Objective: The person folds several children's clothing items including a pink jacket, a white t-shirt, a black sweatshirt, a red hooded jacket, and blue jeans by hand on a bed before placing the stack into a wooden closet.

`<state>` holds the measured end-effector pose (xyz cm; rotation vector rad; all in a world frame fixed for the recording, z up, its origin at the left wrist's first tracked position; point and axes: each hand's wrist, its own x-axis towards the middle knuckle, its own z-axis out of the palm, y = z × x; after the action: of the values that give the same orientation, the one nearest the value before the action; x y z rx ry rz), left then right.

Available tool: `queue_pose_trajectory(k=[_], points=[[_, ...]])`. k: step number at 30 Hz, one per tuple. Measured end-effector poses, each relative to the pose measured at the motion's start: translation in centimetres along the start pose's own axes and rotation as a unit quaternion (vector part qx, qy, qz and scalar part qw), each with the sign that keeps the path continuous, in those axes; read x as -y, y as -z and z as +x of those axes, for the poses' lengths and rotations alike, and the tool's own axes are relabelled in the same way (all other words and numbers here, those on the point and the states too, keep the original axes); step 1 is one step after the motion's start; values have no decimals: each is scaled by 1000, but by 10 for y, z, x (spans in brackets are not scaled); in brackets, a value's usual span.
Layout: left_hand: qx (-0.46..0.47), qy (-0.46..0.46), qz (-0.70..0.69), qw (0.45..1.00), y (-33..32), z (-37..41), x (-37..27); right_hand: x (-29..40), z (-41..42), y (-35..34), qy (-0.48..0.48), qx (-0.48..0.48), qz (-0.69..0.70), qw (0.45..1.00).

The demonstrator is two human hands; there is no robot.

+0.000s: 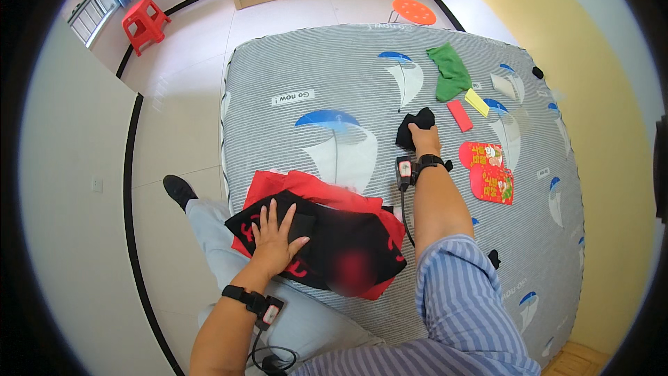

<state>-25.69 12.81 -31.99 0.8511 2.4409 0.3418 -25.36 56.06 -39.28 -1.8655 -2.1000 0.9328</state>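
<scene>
My left hand (275,243) lies flat with spread fingers on a black garment (344,235) with red markings. Beneath that garment is a red one (334,188), its edges showing around it. A dark, flat squarish piece (302,226) rests beside my left thumb, partly covered by the hand. Farther out, my right hand (425,137) grasps a small bunched black cloth (412,124); some of its fingers are hidden. To its right lie a red rectangular packet (460,116), a yellow one (477,103) and a green cloth item (450,72).
The bed (271,130) has a striped sheet with sailboat prints. Two red printed envelopes (490,183) lie by my right forearm, and a small black item (493,258) near my right elbow. A red plastic stool (145,25) and a round orange stool (414,11) stand on the floor.
</scene>
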Motion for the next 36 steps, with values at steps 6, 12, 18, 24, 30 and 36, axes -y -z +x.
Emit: queue_pose_trajectory(k=[6, 12, 18, 24, 30, 36], points=[[9, 15, -4, 1000, -9, -13, 5, -21, -31, 14, 28, 199, 383, 902], [-12, 13, -5, 1000, 0, -1, 5, -5, -148, 79, 73, 442, 488, 749], [-17, -2, -29, 999, 11, -4, 5, -40, -272, 67, 139, 476, 286, 820], [-137, -85, -87, 983, 20, -7, -18, -56, -298, 40, 350, 276, 58, 893], [-86, -135, -97, 982, 10, -10, -31, -70, -303, 56, 427, 132, 178, 877], [-115, -144, -34, 982, 11, -5, -37, -86, -289, 59, 319, 33, 251, 913]])
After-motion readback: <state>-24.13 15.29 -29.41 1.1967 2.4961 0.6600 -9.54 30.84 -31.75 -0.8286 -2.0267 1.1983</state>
